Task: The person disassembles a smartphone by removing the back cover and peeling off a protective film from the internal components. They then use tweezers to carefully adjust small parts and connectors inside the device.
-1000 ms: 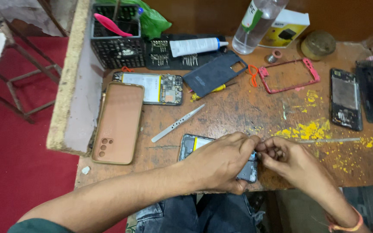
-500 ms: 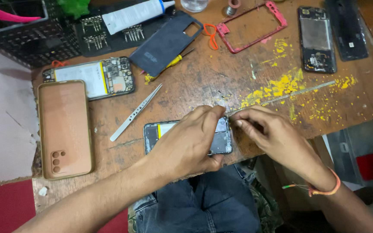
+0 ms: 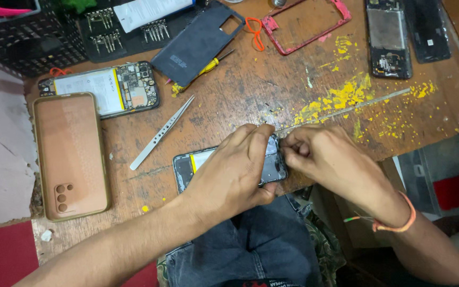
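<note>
Both hands sit on the opened phone (image 3: 228, 166) at the near edge of the table (image 3: 251, 95), same as half a second ago; only the view has slid a bit closer, so the black basket (image 3: 22, 42) is now cut off at the top left. The left hand (image 3: 235, 170) lies over the phone with its fingers clamped on the far end. The right hand (image 3: 322, 154) has its fingers pinched tight at that same end, though what they pinch is hidden. Free room is mostly the bare wood between the tweezers (image 3: 160, 133) and the yellow paint flecks (image 3: 341, 98). The tan phone case (image 3: 70, 154) lies well off to the left, near that edge.
</note>
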